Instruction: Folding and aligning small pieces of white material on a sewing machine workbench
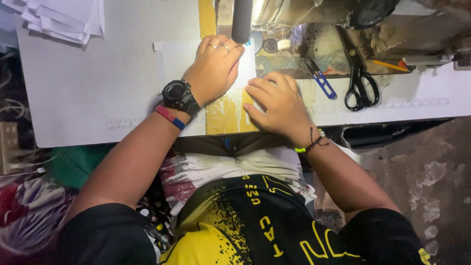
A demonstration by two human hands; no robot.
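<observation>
On the white bench point(88, 93), both hands press flat, no grip: left hand point(214, 66) and right hand point(277, 100) on one white fabric piece point(179, 59). One black scissors point(360, 86), one blue snips point(321, 81), bare concrete floor point(422, 181).

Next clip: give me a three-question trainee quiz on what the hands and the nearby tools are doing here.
1. True or false: both hands rest flat on the white fabric piece.
2. Which tool lies nearest the right hand? A) black scissors B) blue thread snips C) pencil
3. Which wrist wears the black watch?

Key:
1. True: the left hand and the right hand both press down on it.
2. B
3. The left wrist.
</observation>
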